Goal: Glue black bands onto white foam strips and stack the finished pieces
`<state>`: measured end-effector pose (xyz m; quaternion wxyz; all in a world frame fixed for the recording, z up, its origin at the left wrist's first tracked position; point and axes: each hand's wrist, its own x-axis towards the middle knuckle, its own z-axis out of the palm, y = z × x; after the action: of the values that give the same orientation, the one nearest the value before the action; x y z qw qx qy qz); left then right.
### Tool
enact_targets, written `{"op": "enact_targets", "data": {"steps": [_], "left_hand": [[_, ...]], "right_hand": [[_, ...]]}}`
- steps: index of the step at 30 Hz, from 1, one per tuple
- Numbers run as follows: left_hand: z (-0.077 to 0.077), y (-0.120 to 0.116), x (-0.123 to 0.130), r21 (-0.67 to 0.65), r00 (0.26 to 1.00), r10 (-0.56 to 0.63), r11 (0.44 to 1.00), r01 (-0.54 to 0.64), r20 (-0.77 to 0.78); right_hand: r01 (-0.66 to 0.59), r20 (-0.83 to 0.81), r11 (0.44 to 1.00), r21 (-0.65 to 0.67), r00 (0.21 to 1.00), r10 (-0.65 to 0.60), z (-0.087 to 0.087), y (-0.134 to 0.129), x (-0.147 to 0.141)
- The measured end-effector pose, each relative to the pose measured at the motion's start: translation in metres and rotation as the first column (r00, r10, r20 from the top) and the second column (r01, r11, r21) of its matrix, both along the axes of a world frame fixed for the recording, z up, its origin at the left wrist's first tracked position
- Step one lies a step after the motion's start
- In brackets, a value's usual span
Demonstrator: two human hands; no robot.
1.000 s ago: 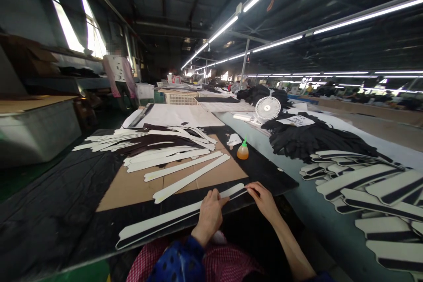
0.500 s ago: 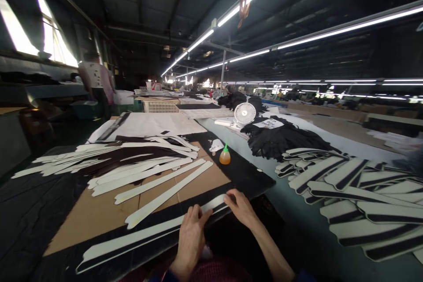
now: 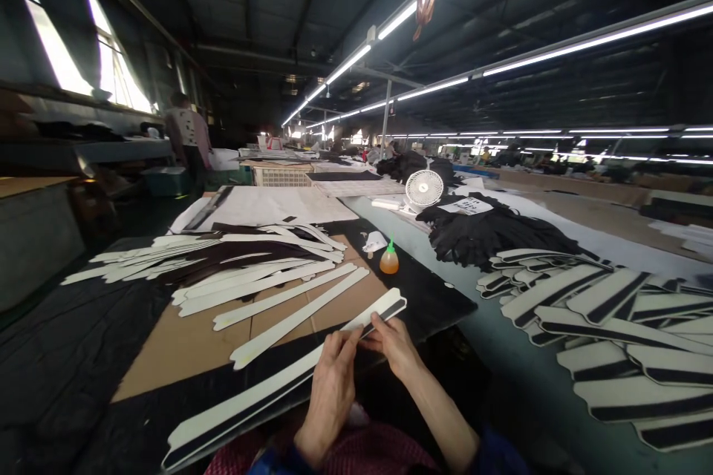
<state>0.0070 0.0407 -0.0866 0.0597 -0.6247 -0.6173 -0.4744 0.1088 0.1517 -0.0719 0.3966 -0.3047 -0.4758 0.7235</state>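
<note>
A long white strip with a black band along its near edge [image 3: 250, 392] lies slantwise in front of me, its notched right end showing beyond my fingers. My left hand [image 3: 333, 384] is closed over the strip right of its middle, fingers pressed on the edge. Close beside it, my right hand [image 3: 396, 347] pinches the near edge between thumb and fingers; the fingertips of both hands almost meet. Beyond the strip, loose plain white strips [image 3: 301, 318] lie on a brown cardboard sheet [image 3: 161, 364].
A bottle with a green nozzle and orange liquid [image 3: 389, 260] stands past the strip. To the right lie a pile of banded strips [image 3: 624, 371] and black pieces [image 3: 495, 234]. A small white fan [image 3: 424, 188] stands behind. A person [image 3: 189, 133] is at the far left.
My right hand has moved leftward along the strip toward my left hand, uncovering its right end. The black band shows more broadly there. The whole view has shifted slightly.
</note>
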Motion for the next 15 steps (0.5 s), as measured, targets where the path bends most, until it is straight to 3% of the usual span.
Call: {"op": "enact_targets", "data": {"steps": [3,6,11,15], "left_hand": [[0.013,-0.009,-0.008,0.060,0.997,0.012,0.998,-0.017,0.080],[0.017,-0.020,-0.020,0.074,0.989,0.097,0.992,-0.106,0.116],[0.004,-0.044,-0.050,0.051,0.959,0.230,0.969,-0.242,0.164],[-0.012,-0.066,-0.072,-0.020,0.908,0.350,0.935,-0.355,0.232]], "right_hand": [[0.018,0.002,1.000,0.003,1.000,-0.018,0.007,0.010,-0.001],[0.019,0.019,1.000,0.024,1.000,-0.020,0.013,0.014,-0.004],[0.034,0.000,0.998,0.054,0.999,-0.034,0.029,0.022,-0.003],[0.071,0.006,0.987,0.141,0.997,-0.072,0.059,0.029,0.011]]}}
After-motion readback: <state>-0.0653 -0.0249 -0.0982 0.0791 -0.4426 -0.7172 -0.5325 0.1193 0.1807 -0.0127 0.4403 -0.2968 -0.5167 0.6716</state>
